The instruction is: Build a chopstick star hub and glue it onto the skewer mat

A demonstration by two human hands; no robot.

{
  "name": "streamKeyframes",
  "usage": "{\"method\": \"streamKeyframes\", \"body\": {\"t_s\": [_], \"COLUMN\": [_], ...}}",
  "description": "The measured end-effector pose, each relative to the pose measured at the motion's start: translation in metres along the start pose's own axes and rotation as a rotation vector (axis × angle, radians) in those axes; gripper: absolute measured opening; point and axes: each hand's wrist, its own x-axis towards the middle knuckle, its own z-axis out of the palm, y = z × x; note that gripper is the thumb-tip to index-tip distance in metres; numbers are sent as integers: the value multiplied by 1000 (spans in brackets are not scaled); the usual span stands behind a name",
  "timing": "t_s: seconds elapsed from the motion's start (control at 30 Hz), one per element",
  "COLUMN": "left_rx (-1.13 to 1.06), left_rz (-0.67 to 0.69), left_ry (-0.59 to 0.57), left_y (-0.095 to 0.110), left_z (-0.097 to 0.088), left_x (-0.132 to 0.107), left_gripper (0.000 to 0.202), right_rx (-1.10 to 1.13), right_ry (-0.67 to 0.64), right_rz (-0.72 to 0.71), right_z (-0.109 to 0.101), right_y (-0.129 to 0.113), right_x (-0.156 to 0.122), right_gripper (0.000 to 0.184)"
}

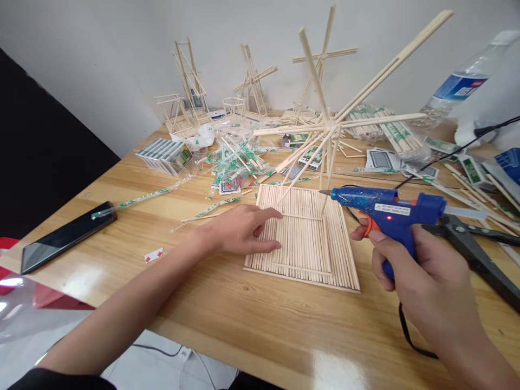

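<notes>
My left hand (pixel 241 230) lies flat with its fingers spread on the near-left part of a square mat of glued wooden sticks (pixel 309 244), holding it down. My right hand (pixel 422 276) grips a blue hot glue gun (pixel 390 211) by its handle, with a red light on and a black cord hanging below. The gun's metal nozzle points left, just above the mat's far edge. A radial frame of long wooden sticks (pixel 329 127) rises from the mat, with its spokes fanning out above the gun.
Black-handled shears (pixel 475 244) lie at the right. Torn green-printed wrappers, loose sticks and playing cards (pixel 379 160) cover the back of the wooden table (pixel 227 319). Stick towers stand by the wall. A phone (pixel 67 238) lies at the left; a water bottle (pixel 463 86) lies back right.
</notes>
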Motion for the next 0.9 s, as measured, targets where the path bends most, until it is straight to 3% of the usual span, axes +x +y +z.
{"method": "streamKeyframes", "body": {"t_s": [0.2, 0.57, 0.9], "left_rx": [25, 57, 90], "left_rz": [-49, -39, 9], "left_ry": [5, 7, 48], "left_y": [1, 2, 0], "left_z": [0, 2, 5], "left_x": [-1, 0, -2], "left_gripper": [65, 60, 56], "right_rx": [-39, -24, 9], "right_ry": [35, 23, -48], "right_rz": [-19, 15, -73], "right_z": [-2, -1, -3], "right_y": [-3, -10, -2], "right_x": [0, -7, -6], "right_gripper": [24, 26, 26]}}
